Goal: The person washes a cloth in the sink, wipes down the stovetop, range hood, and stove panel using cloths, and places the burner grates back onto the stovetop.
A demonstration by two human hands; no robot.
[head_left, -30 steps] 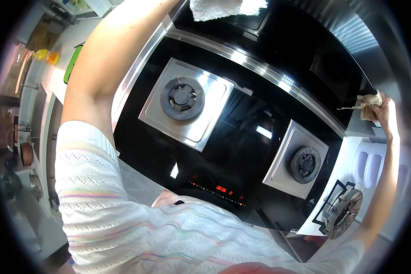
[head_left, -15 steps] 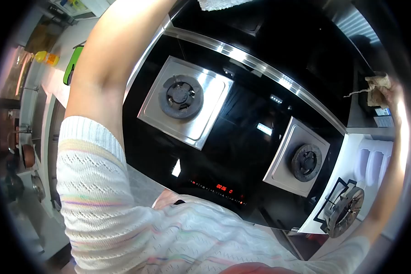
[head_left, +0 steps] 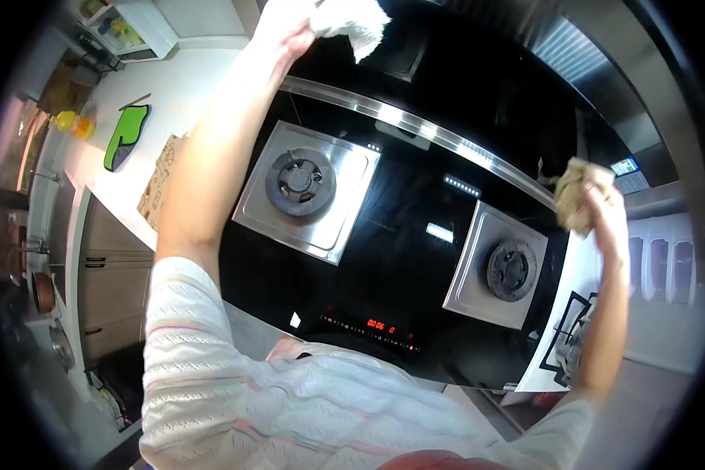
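My left hand point(head_left: 288, 30) is closed round a white cloth point(head_left: 358, 23) at the top of the view. The cloth hangs against a black glossy panel point(head_left: 462, 86) behind the stove. On the right, my right hand point(head_left: 607, 211) grips a crumpled beige cloth point(head_left: 575, 196) near that panel's lower right end. Below both hands lies a black glass gas stove point(head_left: 399, 258). Its left burner point(head_left: 300, 182) and right burner point(head_left: 512, 270) sit on steel plates without pan supports.
A pan support point(head_left: 560, 337) and a burner part lie on the white counter at the right, beside a pale plastic rack point(head_left: 666, 258). To the left are a green-and-black item point(head_left: 127, 135), a patterned brown sheet point(head_left: 160, 176) and a yellow bottle point(head_left: 74, 124).
My right hand has moved left and inward with the beige cloth. My left hand has come down into view with the white cloth, which has shifted left.
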